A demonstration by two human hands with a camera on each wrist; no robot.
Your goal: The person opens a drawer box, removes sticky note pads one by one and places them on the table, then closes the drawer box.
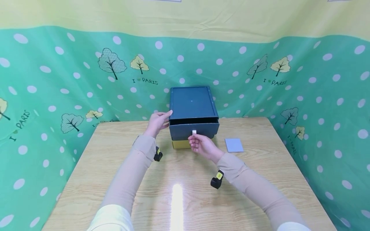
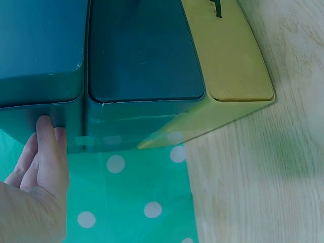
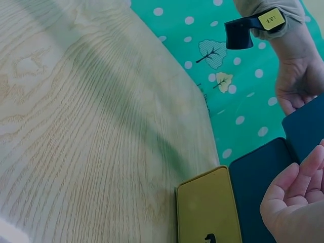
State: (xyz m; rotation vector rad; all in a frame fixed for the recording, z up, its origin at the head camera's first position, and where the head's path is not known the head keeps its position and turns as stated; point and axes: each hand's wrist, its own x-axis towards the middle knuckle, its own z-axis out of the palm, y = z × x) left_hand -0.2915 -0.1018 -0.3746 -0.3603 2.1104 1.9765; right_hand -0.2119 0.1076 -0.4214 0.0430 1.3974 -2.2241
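Observation:
A dark blue drawer cabinet (image 1: 190,102) has its top drawer (image 1: 185,130) sticking out, with a dark gap above its front. My right hand (image 1: 206,147) pinches the small white tab (image 1: 194,132) on that drawer's front. At the cabinet's left side, my left hand (image 1: 157,123) rests with fingers extended against the wall; the left wrist view shows these fingers (image 2: 46,152) flat on the blue side. Below the top drawer are a blue drawer (image 2: 144,50) and a yellow one (image 2: 233,55). The right wrist view cuts off my right hand (image 3: 298,202), and its fingertips are partly out of frame.
A light blue-grey square (image 1: 234,145) lies on the wooden table (image 1: 124,179), right of the cabinet. Behind and beside the table hangs a green dotted curtain (image 1: 199,57). Black camera mounts (image 1: 216,179) hang from both wrists.

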